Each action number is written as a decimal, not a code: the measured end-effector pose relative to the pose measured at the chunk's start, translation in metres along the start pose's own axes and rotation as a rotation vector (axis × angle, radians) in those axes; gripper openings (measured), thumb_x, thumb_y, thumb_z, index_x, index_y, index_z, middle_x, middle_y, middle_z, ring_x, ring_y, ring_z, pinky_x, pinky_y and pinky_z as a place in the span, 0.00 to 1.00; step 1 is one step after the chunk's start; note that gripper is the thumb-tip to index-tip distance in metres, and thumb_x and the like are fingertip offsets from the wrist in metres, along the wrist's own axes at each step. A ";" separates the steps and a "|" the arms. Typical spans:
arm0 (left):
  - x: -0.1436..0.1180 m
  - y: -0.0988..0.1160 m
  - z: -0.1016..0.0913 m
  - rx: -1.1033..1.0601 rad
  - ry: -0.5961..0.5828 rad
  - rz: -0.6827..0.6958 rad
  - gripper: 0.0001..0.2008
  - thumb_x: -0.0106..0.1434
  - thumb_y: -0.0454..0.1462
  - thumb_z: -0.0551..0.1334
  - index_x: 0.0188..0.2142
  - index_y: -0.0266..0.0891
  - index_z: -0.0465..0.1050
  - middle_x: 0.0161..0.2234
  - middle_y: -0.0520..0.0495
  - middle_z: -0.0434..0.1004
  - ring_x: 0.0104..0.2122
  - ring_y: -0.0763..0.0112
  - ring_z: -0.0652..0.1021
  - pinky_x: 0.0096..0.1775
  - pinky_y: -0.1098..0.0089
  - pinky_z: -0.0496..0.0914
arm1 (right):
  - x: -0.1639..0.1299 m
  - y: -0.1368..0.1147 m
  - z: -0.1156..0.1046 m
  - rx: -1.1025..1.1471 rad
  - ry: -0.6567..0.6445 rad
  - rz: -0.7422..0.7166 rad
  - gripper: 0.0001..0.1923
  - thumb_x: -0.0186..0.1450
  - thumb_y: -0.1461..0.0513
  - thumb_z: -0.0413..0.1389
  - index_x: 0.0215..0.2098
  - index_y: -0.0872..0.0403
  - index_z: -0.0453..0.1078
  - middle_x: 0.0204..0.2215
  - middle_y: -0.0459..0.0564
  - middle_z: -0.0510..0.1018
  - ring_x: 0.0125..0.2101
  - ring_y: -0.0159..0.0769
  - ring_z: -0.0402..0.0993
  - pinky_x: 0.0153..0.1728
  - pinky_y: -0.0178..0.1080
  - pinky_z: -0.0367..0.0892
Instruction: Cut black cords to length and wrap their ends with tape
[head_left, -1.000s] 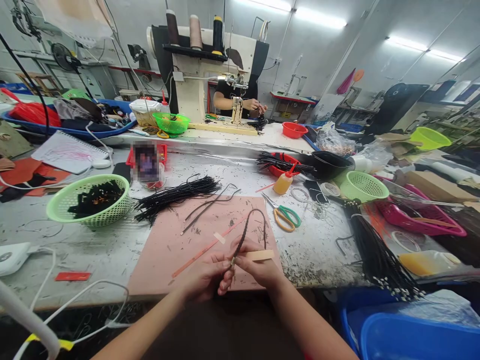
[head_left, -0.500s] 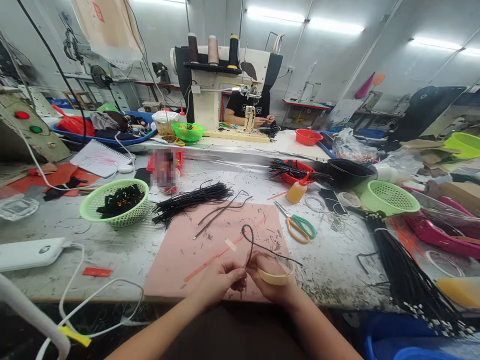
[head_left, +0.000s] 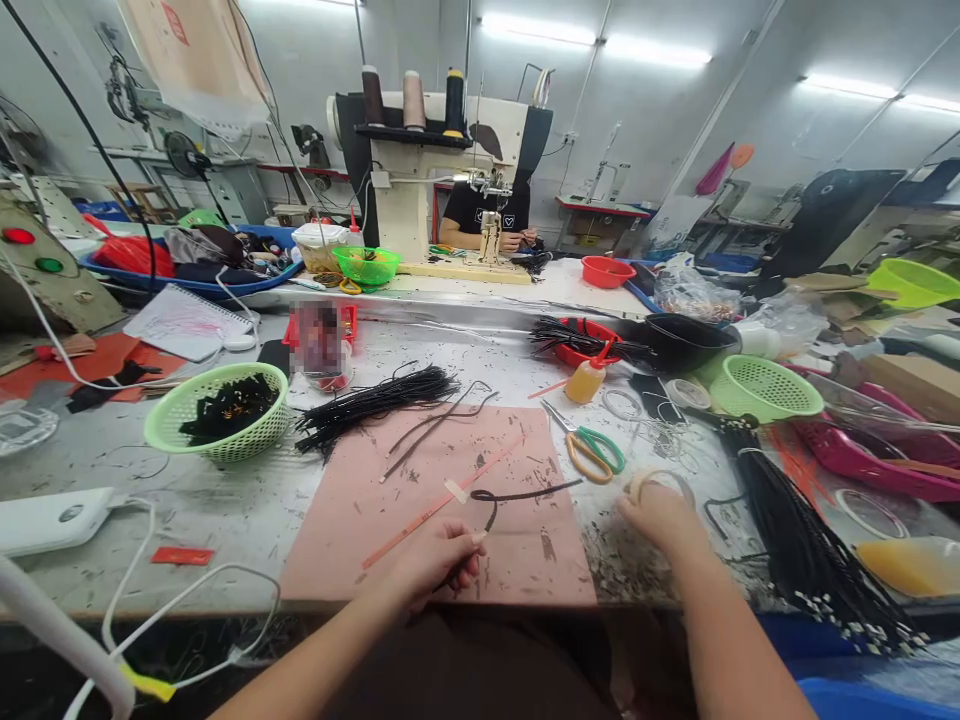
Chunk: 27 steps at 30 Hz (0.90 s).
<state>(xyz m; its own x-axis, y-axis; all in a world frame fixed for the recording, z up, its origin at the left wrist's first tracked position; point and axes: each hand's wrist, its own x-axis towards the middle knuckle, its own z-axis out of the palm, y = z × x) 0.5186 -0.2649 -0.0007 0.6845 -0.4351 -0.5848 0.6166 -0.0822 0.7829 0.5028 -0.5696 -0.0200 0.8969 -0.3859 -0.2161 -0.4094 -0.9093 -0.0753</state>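
No legible writing is seen. A black cord (head_left: 517, 494) on the pink mat (head_left: 360, 520) is pinched by the left hand (head_left: 435, 556); a tape roll (head_left: 654, 482) is grasped by the outstretched right hand (head_left: 660, 515).

Lower centre: left hand (head_left: 435, 560) pinching one end of a black braided cord (head_left: 517, 494) over a pink mat (head_left: 420, 500); right hand (head_left: 658, 515) lower right, on a roll of tape (head_left: 654, 480) off the mat's right edge. Centre: scissors (head_left: 589, 450), bundle of black cords (head_left: 375, 400); left: green basket (head_left: 217, 412).
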 end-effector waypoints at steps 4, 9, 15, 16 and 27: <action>0.003 0.005 0.000 0.018 0.035 0.031 0.11 0.45 0.41 0.65 0.18 0.35 0.69 0.13 0.54 0.69 0.13 0.81 0.65 0.18 0.77 0.55 | 0.008 0.004 -0.016 -0.072 0.059 0.189 0.25 0.62 0.51 0.41 0.35 0.61 0.71 0.35 0.65 0.74 0.37 0.52 0.71 0.34 0.44 0.62; 0.005 0.009 -0.004 -0.031 0.081 0.086 0.10 0.44 0.40 0.65 0.20 0.35 0.69 0.15 0.54 0.70 0.14 0.81 0.65 0.19 0.77 0.56 | 0.038 -0.030 -0.009 -0.052 0.137 0.013 0.20 0.62 0.67 0.42 0.52 0.57 0.61 0.44 0.58 0.72 0.42 0.41 0.69 0.37 0.36 0.61; -0.002 0.009 -0.009 -0.085 0.100 0.129 0.11 0.44 0.42 0.64 0.21 0.35 0.69 0.16 0.54 0.69 0.16 0.81 0.65 0.20 0.77 0.56 | 0.055 -0.052 -0.004 -0.034 0.098 -0.035 0.32 0.55 0.68 0.49 0.59 0.55 0.51 0.43 0.60 0.72 0.42 0.47 0.68 0.35 0.39 0.62; -0.003 0.009 -0.010 -0.091 0.109 0.129 0.11 0.44 0.42 0.64 0.20 0.35 0.69 0.16 0.54 0.69 0.16 0.81 0.65 0.20 0.77 0.56 | 0.048 -0.054 -0.007 0.006 0.101 -0.049 0.33 0.55 0.67 0.50 0.59 0.52 0.51 0.42 0.58 0.72 0.41 0.47 0.69 0.34 0.39 0.62; 0.000 0.015 -0.015 -0.123 0.151 0.202 0.10 0.45 0.41 0.63 0.21 0.34 0.70 0.15 0.54 0.67 0.16 0.81 0.64 0.20 0.77 0.56 | -0.083 -0.071 -0.006 0.659 -0.473 -0.762 0.23 0.59 0.49 0.48 0.47 0.52 0.60 0.29 0.46 0.69 0.28 0.33 0.64 0.30 0.34 0.60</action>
<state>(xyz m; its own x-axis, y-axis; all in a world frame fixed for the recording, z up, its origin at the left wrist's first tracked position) 0.5334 -0.2529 0.0086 0.8429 -0.2928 -0.4515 0.4979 0.1065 0.8606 0.4584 -0.4736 0.0094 0.8550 0.4641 -0.2316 0.0866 -0.5679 -0.8185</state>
